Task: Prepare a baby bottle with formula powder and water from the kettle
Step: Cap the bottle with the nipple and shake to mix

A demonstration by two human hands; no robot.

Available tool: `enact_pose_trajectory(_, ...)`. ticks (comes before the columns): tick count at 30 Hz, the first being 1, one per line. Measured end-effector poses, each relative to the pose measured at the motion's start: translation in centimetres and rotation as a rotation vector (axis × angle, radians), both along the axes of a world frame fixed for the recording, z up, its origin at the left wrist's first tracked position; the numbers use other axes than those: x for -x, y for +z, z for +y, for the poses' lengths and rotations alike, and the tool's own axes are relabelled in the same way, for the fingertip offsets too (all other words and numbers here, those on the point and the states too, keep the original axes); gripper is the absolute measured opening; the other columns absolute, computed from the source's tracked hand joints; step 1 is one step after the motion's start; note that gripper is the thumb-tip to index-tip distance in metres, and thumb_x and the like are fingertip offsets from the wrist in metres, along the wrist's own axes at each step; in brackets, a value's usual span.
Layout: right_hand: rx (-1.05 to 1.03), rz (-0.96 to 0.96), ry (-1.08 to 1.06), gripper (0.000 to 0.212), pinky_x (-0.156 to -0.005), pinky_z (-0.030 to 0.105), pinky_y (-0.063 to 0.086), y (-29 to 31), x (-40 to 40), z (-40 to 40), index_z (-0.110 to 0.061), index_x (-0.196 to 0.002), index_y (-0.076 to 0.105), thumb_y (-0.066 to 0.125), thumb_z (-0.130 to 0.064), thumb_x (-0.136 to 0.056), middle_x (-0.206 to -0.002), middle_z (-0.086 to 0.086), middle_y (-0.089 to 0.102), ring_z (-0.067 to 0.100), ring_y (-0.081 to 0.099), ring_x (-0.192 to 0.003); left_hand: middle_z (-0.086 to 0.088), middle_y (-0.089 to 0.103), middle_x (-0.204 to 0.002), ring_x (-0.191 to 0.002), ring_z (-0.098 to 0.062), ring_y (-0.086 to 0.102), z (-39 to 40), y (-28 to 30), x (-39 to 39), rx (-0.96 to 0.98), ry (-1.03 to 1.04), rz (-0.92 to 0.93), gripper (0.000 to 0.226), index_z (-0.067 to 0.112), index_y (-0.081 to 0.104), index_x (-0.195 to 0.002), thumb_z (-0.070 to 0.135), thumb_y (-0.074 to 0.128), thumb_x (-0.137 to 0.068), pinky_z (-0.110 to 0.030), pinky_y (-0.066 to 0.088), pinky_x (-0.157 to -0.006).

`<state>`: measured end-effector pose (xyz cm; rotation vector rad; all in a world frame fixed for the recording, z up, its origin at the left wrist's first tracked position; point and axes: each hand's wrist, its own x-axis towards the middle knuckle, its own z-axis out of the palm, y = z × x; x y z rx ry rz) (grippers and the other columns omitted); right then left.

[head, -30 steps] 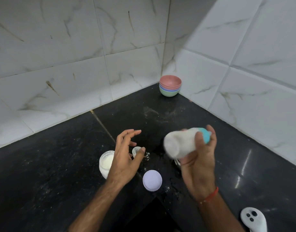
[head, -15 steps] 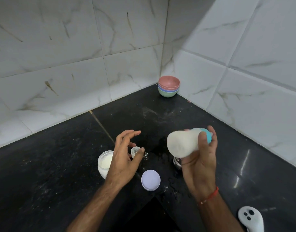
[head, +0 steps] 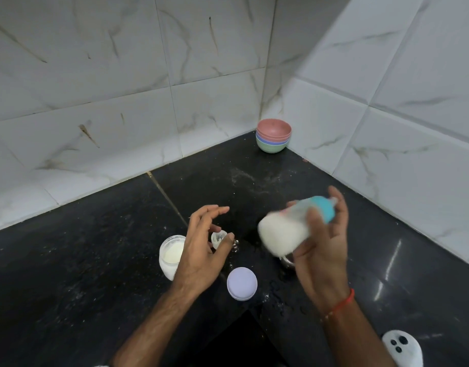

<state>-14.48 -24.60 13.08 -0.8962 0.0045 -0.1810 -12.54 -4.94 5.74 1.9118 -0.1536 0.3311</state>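
Above the black counter (head: 69,274), in the head view, the baby bottle (head: 286,231) is gripped by the right hand (head: 320,250), whose fingers and thumb are curled round its body. The bottle is held tilted, with its blue collar (head: 324,209) turned up and to the right and its blurred, milky white base lowered to the left. A red thread (head: 343,304) is worn on the right wrist. The left hand (head: 201,250) is held open just left of the bottle, fingers loosely spread, with nothing grasped and no contact with the bottle. Below and behind that hand, an open jar of white powder (head: 171,254) stands on the counter, partly covered by the wrist, and a small white scoop (head: 218,237) is seen between the fingers and thumb. A lilac lid (head: 242,283) lies flat on the counter between the two forearms. A metal object (head: 289,262) is partly hidden under the bottle; what it is cannot be told. Stacked coloured bowls (head: 273,139) are set in the tiled corner, well apart from the hands. A white device (head: 401,348) lies at the lower right edge.

Compared with half a second ago, the bottle's base is tipped lower and more blurred, and more of the blue collar is shown above the fingers. The left hand is found in nearly the same pose and place.
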Motion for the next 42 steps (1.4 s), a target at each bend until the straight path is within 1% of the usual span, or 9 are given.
enact_pose_trajectory(10, -0.026, 0.015, -0.108, 0.099, -0.089, 0.045, 0.059, -0.4, -0.7, -1.1, -0.036, -0.141, 0.045, 0.099, -0.044, -0.058, -0.108, 0.01, 0.069, 0.033, 0.061, -0.109, 0.017, 0.046, -0.142, -0.102, -0.012, 0.063, -0.4, 0.1, -0.3, 0.005, 0.003, -0.007, 0.056, 0.04, 0.057, -0.135, 0.008, 0.075, -0.092, -0.015, 0.048, -0.079)
enact_pose_trajectory(14, 0.195, -0.062, 0.129, 0.089, -0.089, 0.058, 0.059, -1.1, 0.6, 0.4, -0.039, -0.143, 0.045, 0.094, -0.03, -0.069, -0.109, 0.022, 0.068, 0.036, 0.068, -0.101, 0.019, 0.045, -0.141, -0.102, -0.011, 0.063, -0.6, 0.0, -0.2, -0.006, -0.043, -0.002, 0.057, 0.044, 0.055, -0.134, 0.009, 0.076, -0.093, -0.014, 0.049, -0.078)
enact_pose_trajectory(17, -0.005, 0.051, -0.077, 0.073, -0.079, 0.044, 0.063, -0.7, 0.1, 0.0, -0.038, -0.14, 0.046, 0.084, -0.028, -0.079, -0.118, 0.021, 0.064, 0.032, 0.065, -0.106, 0.019, 0.046, -0.141, -0.102, -0.014, 0.063, -0.7, 0.0, -0.3, -0.003, -0.018, -0.008, 0.057, 0.042, 0.056, -0.134, 0.008, 0.075, -0.093, -0.017, 0.049, -0.079)
enact_pose_trajectory(21, 0.106, 0.056, -0.024, 0.098, -0.078, 0.04, 0.062, 0.7, 0.4, 0.0, -0.04, -0.141, 0.047, 0.099, -0.041, -0.058, -0.12, 0.025, 0.065, 0.028, 0.071, -0.103, 0.023, 0.044, -0.14, -0.103, -0.015, 0.063, -0.6, 0.0, -0.2, -0.018, -0.034, -0.015, 0.058, 0.044, 0.055, -0.134, 0.009, 0.075, -0.093, -0.017, 0.049, -0.079)
enact_pose_trajectory(27, 0.458, -0.354, -0.481, 0.105, -0.091, 0.06, 0.058, 2.9, 1.6, -0.4, 0.001, -0.149, 0.019, 0.09, -0.029, -0.078, -0.12, 0.033, 0.059, 0.049, 0.07, -0.103, 0.02, 0.046, -0.14, -0.1, -0.012, 0.064, -0.5, 0.0, -0.3, -0.016, -0.013, -0.027, 0.057, 0.041, 0.056, -0.134, 0.007, 0.075, -0.093, -0.015, 0.049, -0.079)
enact_pose_trajectory(31, 0.828, -0.362, -0.396, 0.096, -0.094, 0.057, 0.057, 0.3, 0.9, 0.7, -0.054, -0.141, 0.032, 0.092, -0.019, -0.075, -0.13, 0.023, 0.059, 0.034, 0.067, -0.114, 0.019, 0.045, -0.141, -0.102, -0.014, 0.063, -0.9, 0.2, -0.2, -0.023, -0.048, -0.03, 0.056, 0.039, 0.057, -0.136, 0.008, 0.075, -0.093, -0.015, 0.049, -0.08)
enact_pose_trajectory(35, 0.784, -0.581, -0.521, 0.093, -0.088, 0.061, 0.055, 0.7, 1.1, -0.2, -0.028, -0.138, 0.027, 0.09, -0.002, -0.074, -0.114, 0.026, 0.062, 0.048, 0.069, -0.098, 0.018, 0.046, -0.141, -0.102, -0.013, 0.063, -0.7, 0.2, -0.2, -0.029, -0.034, -0.036, 0.055, 0.037, 0.057, -0.137, 0.008, 0.075, -0.093, -0.012, 0.048, -0.079)
enact_pose_trajectory(38, 0.917, -0.453, -0.45, 0.097, -0.094, 0.053, 0.055, 0.2, 0.6, 0.2, -0.052, -0.14, 0.032, 0.092, -0.015, -0.073, -0.123, 0.015, 0.064, 0.034, 0.068, -0.111, 0.019, 0.045, -0.141, -0.102, -0.013, 0.063, -0.6, 0.0, -0.3, -0.036, -0.037, -0.022, 0.056, 0.039, 0.057, -0.137, 0.009, 0.075, -0.093, -0.013, 0.049, -0.079)
enact_pose_trajectory(42, 0.821, -0.606, -0.453, 0.095, -0.091, 0.052, 0.058, 1.0, 1.4, 0.2, -0.045, -0.14, 0.039, 0.092, -0.005, -0.072, -0.117, 0.019, 0.064, 0.039, 0.07, -0.105, 0.019, 0.045, -0.141, -0.103, -0.014, 0.064, -0.9, 0.1, -0.2, -0.056, -0.053, -0.047, 0.056, 0.039, 0.057, -0.137, 0.01, 0.075, -0.093, -0.013, 0.049, -0.08)
